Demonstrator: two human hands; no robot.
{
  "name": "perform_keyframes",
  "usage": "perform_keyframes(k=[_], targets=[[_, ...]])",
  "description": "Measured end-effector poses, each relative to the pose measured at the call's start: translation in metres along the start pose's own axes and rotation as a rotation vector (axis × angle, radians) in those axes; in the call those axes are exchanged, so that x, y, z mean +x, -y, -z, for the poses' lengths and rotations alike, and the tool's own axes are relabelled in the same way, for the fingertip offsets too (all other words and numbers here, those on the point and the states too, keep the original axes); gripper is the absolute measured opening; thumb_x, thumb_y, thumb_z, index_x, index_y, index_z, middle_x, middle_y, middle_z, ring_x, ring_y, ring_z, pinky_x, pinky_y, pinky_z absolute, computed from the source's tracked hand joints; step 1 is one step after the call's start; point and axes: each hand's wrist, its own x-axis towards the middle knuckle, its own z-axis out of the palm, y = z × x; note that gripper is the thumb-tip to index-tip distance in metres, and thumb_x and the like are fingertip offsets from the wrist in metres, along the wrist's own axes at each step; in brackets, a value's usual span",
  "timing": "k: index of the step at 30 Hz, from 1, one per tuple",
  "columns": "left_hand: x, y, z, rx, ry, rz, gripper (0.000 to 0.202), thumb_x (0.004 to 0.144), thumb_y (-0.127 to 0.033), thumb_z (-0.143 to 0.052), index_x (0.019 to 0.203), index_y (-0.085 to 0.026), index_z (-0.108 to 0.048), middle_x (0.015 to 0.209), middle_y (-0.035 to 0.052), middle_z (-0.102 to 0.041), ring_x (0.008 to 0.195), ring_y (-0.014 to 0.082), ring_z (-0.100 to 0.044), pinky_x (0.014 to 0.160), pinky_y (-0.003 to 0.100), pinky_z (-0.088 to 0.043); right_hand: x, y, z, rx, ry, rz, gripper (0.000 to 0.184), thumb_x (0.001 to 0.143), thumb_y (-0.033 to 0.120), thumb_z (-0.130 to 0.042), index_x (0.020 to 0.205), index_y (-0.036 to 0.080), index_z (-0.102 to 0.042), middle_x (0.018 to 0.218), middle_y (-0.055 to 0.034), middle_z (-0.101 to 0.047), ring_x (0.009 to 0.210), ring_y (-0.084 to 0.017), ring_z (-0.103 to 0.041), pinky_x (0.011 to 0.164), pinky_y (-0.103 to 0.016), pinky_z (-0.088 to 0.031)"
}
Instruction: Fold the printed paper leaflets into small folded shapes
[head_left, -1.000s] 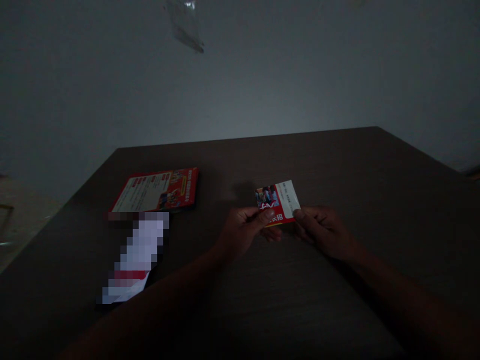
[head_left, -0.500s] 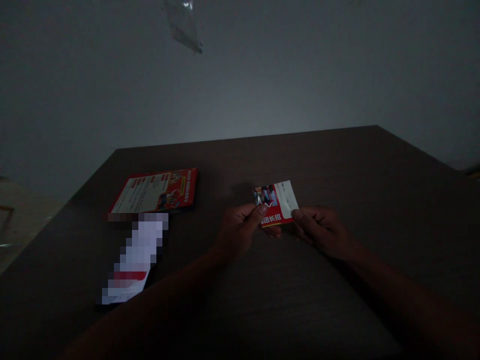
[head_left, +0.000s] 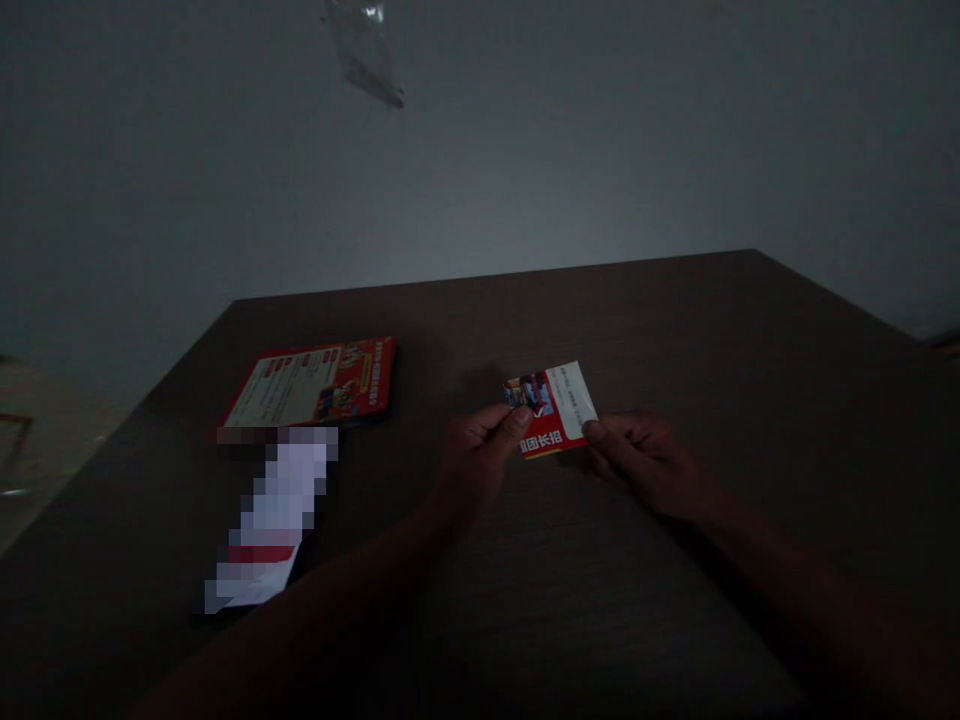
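Between my two hands is a small folded leaflet (head_left: 551, 408), red and white with a picture and printed characters, held just above the table. My left hand (head_left: 480, 450) pinches its left edge, thumb on top. At the lower right corner, my right hand (head_left: 637, 450) grips it between thumb and fingers. The fingers under the paper are mostly hidden. To the left lies a stack of red and white printed leaflets (head_left: 292, 388), flat on the table.
A phone (head_left: 281, 510) with a lit, pixelated screen lies below the stack, near my left forearm. The dark wooden table (head_left: 600, 320) reaches back to a grey wall (head_left: 525, 150). A clear plastic pouch (head_left: 365, 50) hangs on the wall. The room is dim.
The fingers of my left hand that showed beneath the leaflet's lower edge are now out of sight. Its print shows more sharply. Both hands keep nearly the same place.
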Motion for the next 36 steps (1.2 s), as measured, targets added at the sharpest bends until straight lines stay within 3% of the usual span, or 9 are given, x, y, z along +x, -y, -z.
perform_keyframes(k=[4,10,16,20,25,31,36], targets=[[0.002,0.006,-0.006,-0.170,0.068,0.015,0.031,0.075,-0.037,-0.070,0.092,-0.011,-0.069,0.087,0.0080,-0.071,0.078,0.0179,-0.064,0.079,0.033,-0.049,-0.001,0.005,-0.003,-0.007,0.049,0.034,0.043,0.095,0.043,-0.038,0.060,0.018,-0.044,0.050,0.0052,-0.039,0.044,-0.007,-0.032,0.042,-0.022,-0.026],[0.001,0.006,-0.006,-0.160,0.039,0.062,0.020,0.070,-0.031,-0.076,0.077,-0.013,-0.068,0.074,0.0019,-0.069,0.067,0.0139,-0.063,0.070,0.028,-0.050,0.000,0.005,-0.007,-0.155,0.122,0.090,0.040,0.094,0.041,-0.040,0.059,0.019,-0.039,0.051,0.0067,-0.030,0.044,-0.006,-0.027,0.041,-0.021,-0.022],[0.002,0.010,-0.006,-0.174,-0.018,0.081,0.027,0.074,-0.039,-0.072,0.080,-0.013,-0.068,0.071,0.0027,-0.068,0.064,0.0154,-0.063,0.064,0.029,-0.050,0.000,0.005,-0.005,-0.142,0.111,0.044,0.040,0.095,0.041,-0.038,0.061,0.019,-0.040,0.053,0.0063,-0.031,0.045,-0.007,-0.028,0.042,-0.021,-0.022],[0.005,0.009,-0.006,-0.281,-0.049,0.071,0.030,0.075,-0.042,-0.069,0.081,-0.013,-0.067,0.074,0.0038,-0.069,0.067,0.0168,-0.064,0.068,0.031,-0.051,0.000,0.006,-0.002,-0.080,0.091,0.026,0.042,0.094,0.043,-0.038,0.060,0.019,-0.040,0.052,0.0056,-0.035,0.045,-0.007,-0.029,0.042,-0.021,-0.024],[0.008,0.005,0.000,-0.301,0.021,0.035,0.028,0.077,-0.040,-0.067,0.078,-0.012,-0.066,0.077,0.0047,-0.069,0.071,0.0168,-0.064,0.073,0.032,-0.050,-0.001,0.004,0.001,-0.034,0.082,-0.006,0.043,0.094,0.045,-0.039,0.059,0.018,-0.043,0.050,0.0052,-0.037,0.044,-0.007,-0.030,0.042,-0.022,-0.024],[0.006,0.004,0.004,-0.329,0.137,0.116,0.033,0.076,-0.041,-0.068,0.085,-0.009,-0.068,0.082,0.0100,-0.071,0.077,0.0221,-0.066,0.078,0.040,-0.050,-0.003,0.000,0.014,-0.002,0.077,-0.011,0.045,0.093,0.044,-0.041,0.055,0.019,-0.043,0.050,0.0040,-0.042,0.045,-0.008,-0.035,0.043,-0.023,-0.027],[0.003,0.006,0.007,-0.305,0.236,0.157,0.034,0.075,-0.042,-0.068,0.084,-0.009,-0.069,0.076,0.0103,-0.070,0.070,0.0219,-0.067,0.073,0.040,-0.051,-0.007,0.002,0.023,0.059,0.131,-0.034,0.048,0.092,0.046,-0.043,0.052,0.019,-0.045,0.045,0.0039,-0.043,0.042,-0.007,-0.035,0.041,-0.022,-0.027]])
